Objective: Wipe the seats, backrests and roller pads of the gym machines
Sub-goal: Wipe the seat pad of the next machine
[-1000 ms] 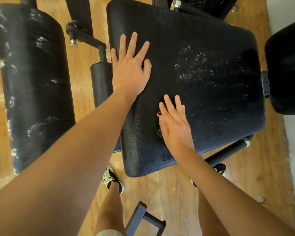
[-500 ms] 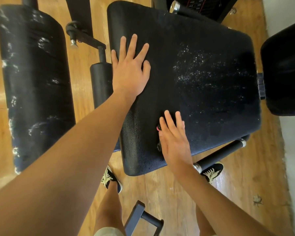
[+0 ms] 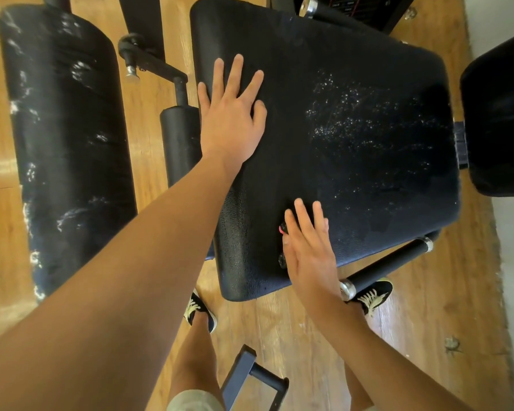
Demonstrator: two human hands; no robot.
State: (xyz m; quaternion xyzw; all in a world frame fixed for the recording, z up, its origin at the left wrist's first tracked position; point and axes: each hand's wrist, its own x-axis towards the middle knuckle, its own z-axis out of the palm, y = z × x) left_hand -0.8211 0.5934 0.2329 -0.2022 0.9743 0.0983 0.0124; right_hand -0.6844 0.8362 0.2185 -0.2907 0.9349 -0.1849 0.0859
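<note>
Right hand (image 3: 309, 256) slides back toward the near edge of the seat pad (image 3: 353, 84), fingers flat (left hand (image 3: 230, 120) stays spread flat); speckled surface lies open beyond both.

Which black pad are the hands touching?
The big flat seat in the middle: both the left hand and right hand rest on it. The white-streaked roller on the left is untouched.

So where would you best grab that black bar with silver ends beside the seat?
Probably the black middle of the bar, between its silver caps, gripped across from the open floor side; the seat pad crowds its other side.
</note>
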